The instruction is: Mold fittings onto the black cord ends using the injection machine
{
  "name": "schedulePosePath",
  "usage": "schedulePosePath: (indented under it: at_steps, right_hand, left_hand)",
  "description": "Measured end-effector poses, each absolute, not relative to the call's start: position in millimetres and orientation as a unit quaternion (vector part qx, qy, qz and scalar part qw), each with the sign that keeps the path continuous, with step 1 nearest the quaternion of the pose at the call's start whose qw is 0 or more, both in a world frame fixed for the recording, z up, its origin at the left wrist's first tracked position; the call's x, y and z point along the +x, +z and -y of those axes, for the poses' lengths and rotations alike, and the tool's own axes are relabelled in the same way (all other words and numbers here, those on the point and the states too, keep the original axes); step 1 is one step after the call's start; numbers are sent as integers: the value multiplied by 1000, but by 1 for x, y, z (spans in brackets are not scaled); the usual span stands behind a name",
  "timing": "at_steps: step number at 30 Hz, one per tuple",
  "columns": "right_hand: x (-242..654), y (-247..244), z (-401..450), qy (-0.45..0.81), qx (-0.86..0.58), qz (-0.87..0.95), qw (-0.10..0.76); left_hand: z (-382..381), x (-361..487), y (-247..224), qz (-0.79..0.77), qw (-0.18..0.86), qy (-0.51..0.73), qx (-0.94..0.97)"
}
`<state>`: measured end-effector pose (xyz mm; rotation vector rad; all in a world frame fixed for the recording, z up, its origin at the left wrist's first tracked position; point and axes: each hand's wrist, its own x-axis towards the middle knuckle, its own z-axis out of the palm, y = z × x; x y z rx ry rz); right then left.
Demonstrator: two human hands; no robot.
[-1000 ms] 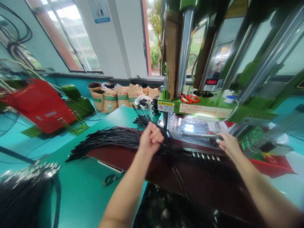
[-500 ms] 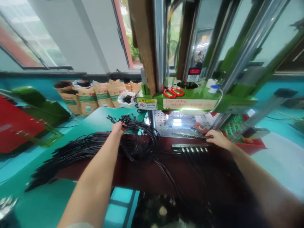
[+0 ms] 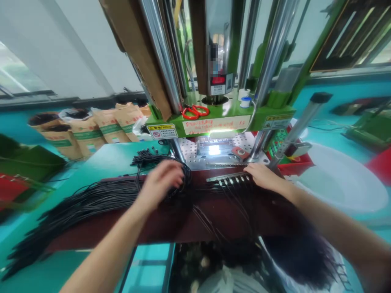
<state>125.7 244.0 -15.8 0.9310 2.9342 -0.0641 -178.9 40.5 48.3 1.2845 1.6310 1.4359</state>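
My left hand, blurred by motion, hovers over the coiled black cables; its fingers look curled, but whether they hold anything is unclear. More black cables fan out to the left in a long bundle, and a cluster of cable ends lies behind the hand. My right hand is closed at the right end of a thin metal strip. Just in front of it lies a second metal bar, with several silvery cable ends in a row and their cables trailing toward me.
A green press stands ahead, with red scissors and a blue-white spool on it. Its perforated plate carries a red-grey block. Paper sacks stand back left; a red tray is at right.
My left hand has let go of the bundled cable ends and moved right and toward me. My right hand remains at the strip's end. The view has swung to the right.
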Motion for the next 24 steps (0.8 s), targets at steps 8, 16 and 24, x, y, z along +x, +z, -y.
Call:
schedulePosePath:
  at_steps: [8,16,24]
  right_hand:
    - [111,34,-236,-68,334,-931,131]
    - [104,61,-245,-103,404,-903,100]
    - [63,47,-298,-167,408,-897,11]
  left_hand:
    - [-26,-44,-9,-517,483,247,662]
    - [-57,-7,-36,-449,717,495,199]
    - [-114,3,-33,-355,781,475,197]
